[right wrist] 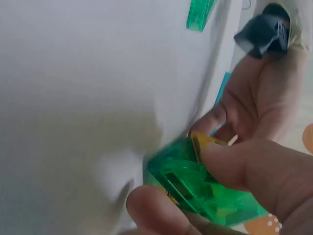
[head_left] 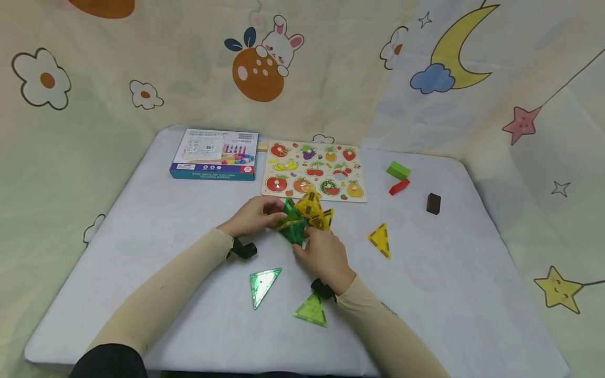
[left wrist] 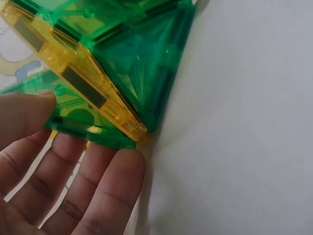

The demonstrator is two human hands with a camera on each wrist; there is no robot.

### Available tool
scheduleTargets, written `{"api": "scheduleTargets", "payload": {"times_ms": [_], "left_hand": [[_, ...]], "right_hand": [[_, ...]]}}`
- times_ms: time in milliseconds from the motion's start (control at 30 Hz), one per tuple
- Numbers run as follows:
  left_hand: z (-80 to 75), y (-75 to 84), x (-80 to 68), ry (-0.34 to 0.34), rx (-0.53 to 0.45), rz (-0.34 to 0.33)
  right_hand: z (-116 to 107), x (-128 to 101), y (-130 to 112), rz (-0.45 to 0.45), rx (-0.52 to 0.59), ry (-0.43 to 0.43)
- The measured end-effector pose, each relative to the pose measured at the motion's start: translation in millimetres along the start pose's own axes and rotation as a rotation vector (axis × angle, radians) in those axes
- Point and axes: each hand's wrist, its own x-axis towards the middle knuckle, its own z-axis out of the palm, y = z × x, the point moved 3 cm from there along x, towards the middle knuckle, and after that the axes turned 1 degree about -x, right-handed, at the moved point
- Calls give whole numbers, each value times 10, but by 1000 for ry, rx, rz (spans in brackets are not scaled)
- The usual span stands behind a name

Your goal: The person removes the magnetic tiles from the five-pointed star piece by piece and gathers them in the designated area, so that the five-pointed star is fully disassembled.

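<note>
Several translucent green and yellow triangular magnetic tiles are joined into one angular structure (head_left: 294, 226) near the middle of the table. My left hand (head_left: 255, 215) pinches a green tile (left wrist: 80, 110) at its left side, with the thumb over it and the fingers beneath. In the left wrist view a yellow tile (left wrist: 83, 83) stands edge-on between green ones. From the right, my right hand (head_left: 328, 257) grips a green part (right wrist: 188, 183) between thumb and finger. Yellow tiles (head_left: 311, 206) form the far right part. The structure's underside is hidden.
Loose triangular tiles lie nearby: one green (head_left: 263, 286), one lime (head_left: 313, 311), one yellow (head_left: 381, 241). Behind are a boxed set (head_left: 212, 155) and a fruit puzzle board (head_left: 295, 170). Green (head_left: 398, 170), red (head_left: 399, 187) and dark (head_left: 433, 203) blocks sit at the right.
</note>
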Motion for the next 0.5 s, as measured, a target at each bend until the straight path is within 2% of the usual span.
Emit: {"api": "scheduleTargets", "payload": {"times_ms": [167, 500], "left_hand": [[47, 3, -73, 2, -68, -10], [172, 15, -147, 31, -189, -58]], "right_hand": [[-54, -2, 84, -34, 20, -2], [-137, 68, 217, -50, -35, 33]]}}
